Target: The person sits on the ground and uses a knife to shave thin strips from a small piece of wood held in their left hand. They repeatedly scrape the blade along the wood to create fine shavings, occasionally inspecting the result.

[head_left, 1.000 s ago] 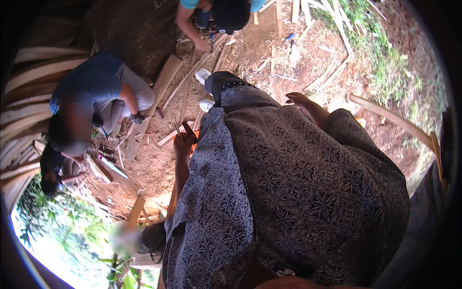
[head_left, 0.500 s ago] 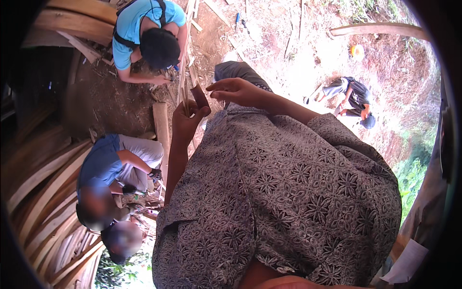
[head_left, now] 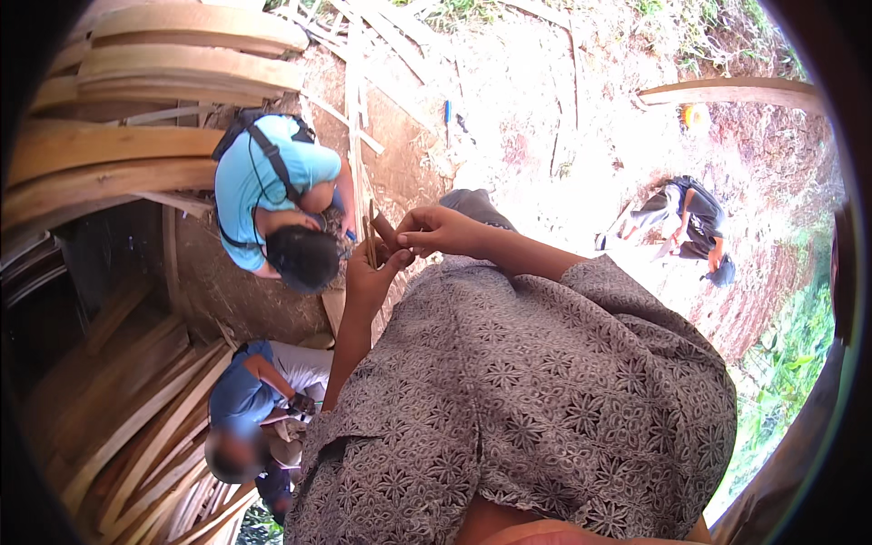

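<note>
So, progress first: a brown piece (head_left: 385, 231), kinda tube-like, has been got into the hands and is held up in front of the patterned shirt (head_left: 536, 372), tilted, with a thin pale strip (head_left: 371, 234) just beside it. Both are held by the left hand (head_left: 368, 275), fingers curled in. The right hand (head_left: 440, 230) is narrowed, fingertips brought to the lower end of the brown piece; whether it's really gripped there can't be told. Nothing finished can be made out, and how much is left can't be judged from this.

Containers: none can be identified for sure. A round orange thing (head_left: 695, 117) is seen on the ground (head_left: 518, 154) at upper right, but it's too washed out to say what it is or if anything's in it. Curved timbers (head_left: 195, 68) are stacked at upper left, near a co-worker in light blue (head_left: 250, 177).
</note>
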{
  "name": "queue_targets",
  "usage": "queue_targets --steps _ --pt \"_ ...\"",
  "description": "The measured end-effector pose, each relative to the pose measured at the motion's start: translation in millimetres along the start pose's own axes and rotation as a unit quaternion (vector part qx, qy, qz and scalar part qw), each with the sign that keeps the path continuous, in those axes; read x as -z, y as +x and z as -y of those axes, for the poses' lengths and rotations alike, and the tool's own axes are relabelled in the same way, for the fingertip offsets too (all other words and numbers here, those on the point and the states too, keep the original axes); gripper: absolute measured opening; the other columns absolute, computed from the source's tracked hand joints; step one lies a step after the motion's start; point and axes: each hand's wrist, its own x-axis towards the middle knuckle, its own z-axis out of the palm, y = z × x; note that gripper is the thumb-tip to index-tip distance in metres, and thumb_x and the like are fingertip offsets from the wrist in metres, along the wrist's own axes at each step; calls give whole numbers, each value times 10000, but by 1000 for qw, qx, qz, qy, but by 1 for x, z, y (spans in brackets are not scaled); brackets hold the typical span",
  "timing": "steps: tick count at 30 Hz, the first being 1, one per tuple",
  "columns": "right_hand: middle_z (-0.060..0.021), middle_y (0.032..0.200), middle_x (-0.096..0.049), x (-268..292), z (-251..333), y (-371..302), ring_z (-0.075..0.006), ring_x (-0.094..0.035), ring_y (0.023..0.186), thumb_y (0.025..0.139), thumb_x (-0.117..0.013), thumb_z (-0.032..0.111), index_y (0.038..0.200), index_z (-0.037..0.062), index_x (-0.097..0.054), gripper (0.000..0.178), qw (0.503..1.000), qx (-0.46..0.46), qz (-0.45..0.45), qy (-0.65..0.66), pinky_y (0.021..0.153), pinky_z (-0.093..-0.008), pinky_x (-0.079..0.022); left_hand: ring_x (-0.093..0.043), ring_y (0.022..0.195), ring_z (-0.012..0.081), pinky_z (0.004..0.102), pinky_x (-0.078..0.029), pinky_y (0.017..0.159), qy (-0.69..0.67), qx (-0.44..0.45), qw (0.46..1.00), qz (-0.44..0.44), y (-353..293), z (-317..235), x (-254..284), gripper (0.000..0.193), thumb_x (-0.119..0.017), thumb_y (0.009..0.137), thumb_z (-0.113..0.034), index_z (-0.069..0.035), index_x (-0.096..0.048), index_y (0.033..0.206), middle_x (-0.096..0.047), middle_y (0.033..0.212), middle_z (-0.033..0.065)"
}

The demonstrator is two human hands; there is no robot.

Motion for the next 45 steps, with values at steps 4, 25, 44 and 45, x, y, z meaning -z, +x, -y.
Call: queue_targets --steps 4,25,44,45 --pt "-19 1000 -680 73 54 -27 -98 -651 951 981 -709 240 1065 60 -592 231 997 24 -30 72 838 -285 -525 -653 752 103 251 -527 669 30 31 998 50 72 -56 -44 307 -825 887 -227 -20 -632 1005 -671 844 30" --pt "12 806 -516 257 29 -159 -47 -360 499 955 -568 214 1183 161 -491 247 564 77 -726 385 419 -216 -315 -338 542 26 191 -257 459 59 103 923 367 450 -268 -140 178 -446 1085 -259 -95 -498 1043 -487 829 -22" --pt "-78 988 -664 78 -69 88 -112 -565 585 1035 -519 392 1297 73 -535 414 351 -34 -632 690 479 -259 -440 -667 768 167 287 -536 623 178 205 732 625 544 -370 -382 460 -391 1112 -319 -49 -477 1475 -712 1026 124" --pt "-83 1000 -673 97 -71 78 -114 -572 589 1038 -513 388 1301 67 -536 416 330 1 -649 686 482 -262 -444 -663 747 162 277 -527 613 200 190 728 627 536 -372 -399 456 -396 1112 -309 -33 -485 1464 -718 1003 123"
